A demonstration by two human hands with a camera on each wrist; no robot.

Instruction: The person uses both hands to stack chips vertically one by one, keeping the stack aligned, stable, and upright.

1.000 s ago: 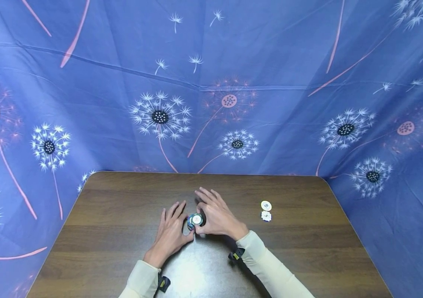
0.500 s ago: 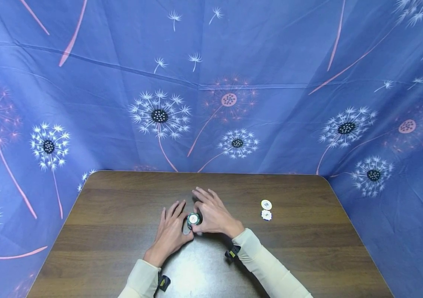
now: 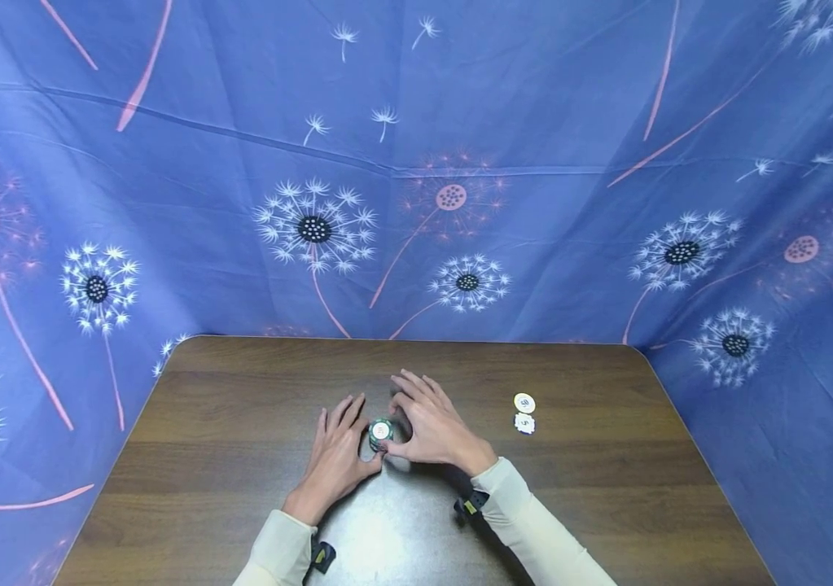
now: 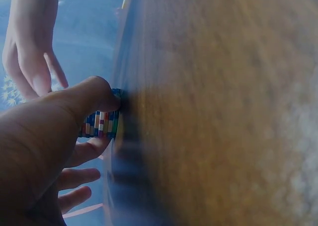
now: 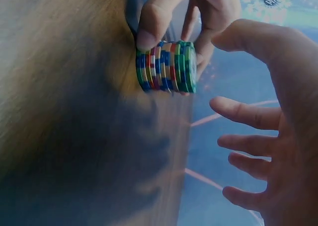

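A stack of poker chips (image 3: 380, 432) stands on the table, with a green-edged chip with a white centre on top. My left hand (image 3: 339, 456) grips the lower part of the stack between thumb and index finger, its other fingers spread. In the right wrist view, the stack (image 5: 166, 67) shows bands of green, blue, red and white along its side. To the right of it is my right hand (image 3: 434, 427), holding nothing. Its thumb and fingers (image 5: 246, 114) are spread just off the top chip in the right wrist view.
Two more poker chips lie side by side toward the right: a yellow-edged one (image 3: 524, 403) and a blue-and-white one (image 3: 524, 423). Behind the wooden table (image 3: 240, 382) hangs a blue dandelion-print cloth (image 3: 563, 260).
The right hand brought a chip squarely onto the top of the stack, let go and drew back a little to the right. My left hand stayed around the stack.
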